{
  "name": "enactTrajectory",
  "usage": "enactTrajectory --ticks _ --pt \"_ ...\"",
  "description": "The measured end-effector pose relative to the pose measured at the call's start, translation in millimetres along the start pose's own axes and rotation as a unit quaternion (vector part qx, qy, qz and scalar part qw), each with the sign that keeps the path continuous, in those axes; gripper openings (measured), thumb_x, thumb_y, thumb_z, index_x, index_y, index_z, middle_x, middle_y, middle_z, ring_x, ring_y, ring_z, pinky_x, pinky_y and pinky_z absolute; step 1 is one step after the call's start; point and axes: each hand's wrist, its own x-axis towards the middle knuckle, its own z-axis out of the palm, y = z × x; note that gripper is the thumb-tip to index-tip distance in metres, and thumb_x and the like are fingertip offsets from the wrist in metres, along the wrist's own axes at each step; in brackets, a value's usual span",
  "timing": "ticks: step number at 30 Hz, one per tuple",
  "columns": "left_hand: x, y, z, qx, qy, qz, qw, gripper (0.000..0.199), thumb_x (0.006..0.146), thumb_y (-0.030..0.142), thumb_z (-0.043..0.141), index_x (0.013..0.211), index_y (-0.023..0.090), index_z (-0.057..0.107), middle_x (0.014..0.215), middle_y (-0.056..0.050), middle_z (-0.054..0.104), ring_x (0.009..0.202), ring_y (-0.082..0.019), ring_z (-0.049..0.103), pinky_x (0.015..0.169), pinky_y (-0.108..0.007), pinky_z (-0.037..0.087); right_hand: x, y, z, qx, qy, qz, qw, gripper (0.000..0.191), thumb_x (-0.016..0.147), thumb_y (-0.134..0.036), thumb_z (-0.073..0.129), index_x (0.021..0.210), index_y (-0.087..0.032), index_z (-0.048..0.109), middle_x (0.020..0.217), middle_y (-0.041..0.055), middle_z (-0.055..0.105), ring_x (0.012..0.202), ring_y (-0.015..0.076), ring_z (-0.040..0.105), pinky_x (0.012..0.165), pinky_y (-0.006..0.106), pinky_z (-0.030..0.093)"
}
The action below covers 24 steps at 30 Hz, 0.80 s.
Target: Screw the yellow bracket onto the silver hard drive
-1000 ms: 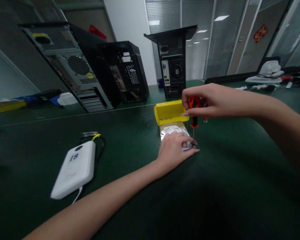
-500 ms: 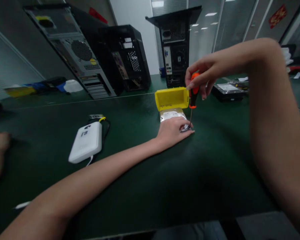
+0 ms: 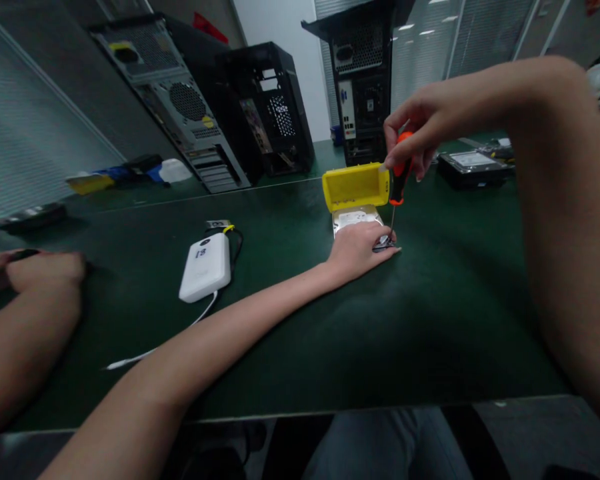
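Note:
A silvery hard drive [image 3: 356,216] lies on the green table, its near part covered by my left hand [image 3: 359,248]. That hand is closed on the drive, with thumb and fingers around its right end. My right hand [image 3: 415,137] grips the handle of an orange-and-black screwdriver [image 3: 400,175] from above. The screwdriver stands nearly upright, and its thin shaft reaches down to the drive beside my left fingertips. Where the tip meets the drive is too small to make out. Just behind the drive is an open yellow box [image 3: 356,187] with a few tiny pieces inside.
A white power bank [image 3: 206,268] with a cable lies left of my forearm. Computer cases [image 3: 363,87] stand along the back. Another hard drive [image 3: 473,168] sits at the right. A co-worker's hands [image 3: 40,270] are at the far left.
The view has shifted, so things on the table appear farther right and slightly higher. The co-worker's hands show more fully. My hands keep their hold on the drive and screwdriver.

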Motion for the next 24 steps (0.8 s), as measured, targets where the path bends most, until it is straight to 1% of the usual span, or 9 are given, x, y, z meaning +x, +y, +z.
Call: enactTrajectory --ticks 4,6,9,12,14,16,18,24 --pt "1 0 1.2 -0.008 -0.002 -0.003 1.0 0.023 0.084 0.04 0.057 0.092 0.021 0.066 0.087 -0.002 0.067 0.08 -0.017 0.059 0.067 -0.027 0.038 -3 -6 7 -0.016 0.004 -0.022 1.0 0.041 0.085 -0.045 0.052 0.105 -0.011 0.064 0.09 0.0077 0.068 0.074 0.0125 0.063 0.069 0.024 0.05" --pt "1 1 0.9 -0.009 -0.003 -0.004 1.0 0.022 0.083 0.04 0.058 0.092 0.021 0.066 0.085 -0.002 0.067 0.079 -0.017 0.059 0.066 -0.027 0.038 -3 -7 9 -0.02 -0.003 -0.015 1.0 0.042 0.086 -0.044 0.049 0.104 -0.009 0.064 0.089 0.0072 0.068 0.074 0.0108 0.063 0.069 0.022 0.048" --pt "2 3 0.3 -0.008 -0.006 -0.007 1.0 0.023 0.083 0.039 0.059 0.093 0.021 0.066 0.084 -0.002 0.066 0.079 -0.017 0.059 0.066 -0.026 0.037 -4 -9 11 -0.011 -0.022 0.003 1.0 0.04 0.088 -0.041 0.046 0.104 -0.009 0.062 0.091 0.0058 0.067 0.08 0.0103 0.063 0.069 0.02 0.046" --pt "2 6 1.1 -0.011 0.0 -0.011 1.0 0.022 0.083 0.038 0.06 0.093 0.02 0.067 0.084 -0.002 0.066 0.08 -0.017 0.059 0.068 -0.026 0.037 -10 -13 13 0.021 -0.036 0.0 0.999 0.036 0.087 -0.035 0.049 0.112 -0.011 0.054 0.099 0.0079 0.066 0.085 0.0125 0.063 0.067 0.021 0.047" --pt "3 7 2.1 -0.013 0.005 -0.012 1.0 0.022 0.082 0.038 0.061 0.093 0.02 0.067 0.084 -0.002 0.066 0.08 -0.017 0.059 0.069 -0.026 0.038 -14 -15 14 0.034 -0.037 -0.014 0.999 0.039 0.084 -0.031 0.054 0.118 -0.012 0.047 0.103 0.0105 0.065 0.084 0.0134 0.064 0.066 0.022 0.048" --pt "2 7 2.6 -0.018 0.006 -0.006 1.0 0.023 0.082 0.039 0.061 0.093 0.02 0.067 0.084 -0.002 0.066 0.081 -0.017 0.059 0.071 -0.026 0.038 -17 -16 15 0.032 -0.035 -0.033 0.998 0.042 0.083 -0.028 0.055 0.12 -0.013 0.043 0.104 0.012 0.064 0.082 0.0136 0.064 0.067 0.023 0.05" --pt "1 6 2.3 -0.021 0.007 0.002 1.0 0.023 0.081 0.039 0.061 0.093 0.02 0.068 0.084 -0.003 0.066 0.082 -0.017 0.059 0.071 -0.025 0.038 -16 -16 14 0.021 -0.029 -0.047 0.998 0.04 0.083 -0.029 0.056 0.118 -0.014 0.045 0.101 0.0112 0.064 0.08 0.0138 0.064 0.067 0.025 0.053" --pt "0 3 -0.9 -0.02 0.006 0.006 1.0 0.024 0.083 0.041 0.058 0.095 0.021 0.067 0.082 -0.001 0.065 0.079 -0.016 0.059 0.069 -0.024 0.037 -9 -11 10 -0.003 -0.028 -0.078 0.997 0.029 0.078 -0.038 0.062 0.1 -0.019 0.06 0.092 0.004 0.067 0.075 0.0134 0.065 0.065 0.028 0.056"
